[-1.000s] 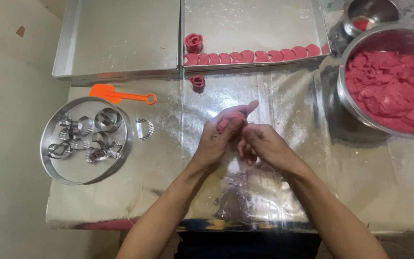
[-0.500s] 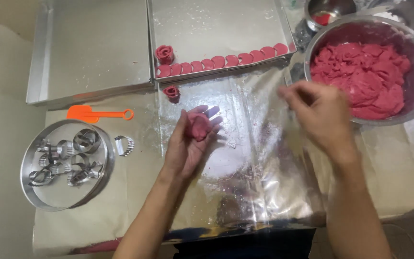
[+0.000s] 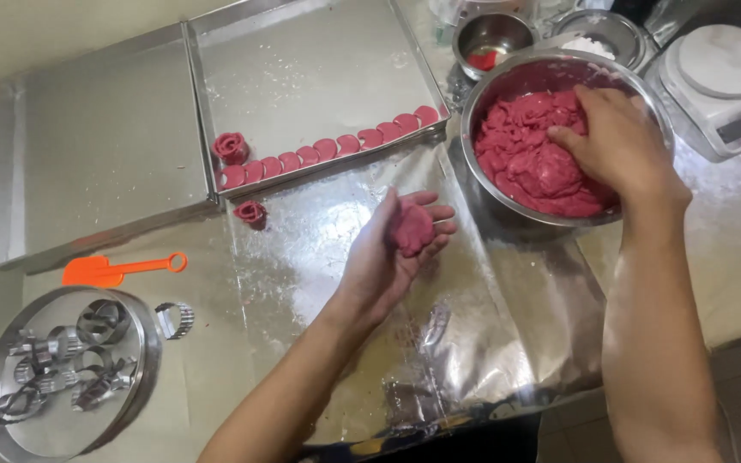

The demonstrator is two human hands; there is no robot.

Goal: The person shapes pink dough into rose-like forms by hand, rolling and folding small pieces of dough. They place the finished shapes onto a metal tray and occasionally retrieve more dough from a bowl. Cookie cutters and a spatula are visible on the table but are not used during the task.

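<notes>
Right hand (image 3: 615,141): upper right of frame, fingers curled down into the red dough (image 3: 529,167), gripping a portion.
Left hand (image 3: 396,244): centre, palm up and open, cradling a small dough lump (image 3: 411,228).
Steel bowl (image 3: 508,210): still well filled; much left to shape.
Tray (image 3: 319,77): upper centre, mostly bare.
Disc row (image 3: 336,147): along tray's lower edge; done.
Roses (image 3: 231,147): one on tray, another just below it; done.

dough bowl (image 3: 482,103) right of tray (image 3: 319,77) | cutter tin (image 3: 62,377) front-left | scale (image 3: 722,86) far right
</notes>
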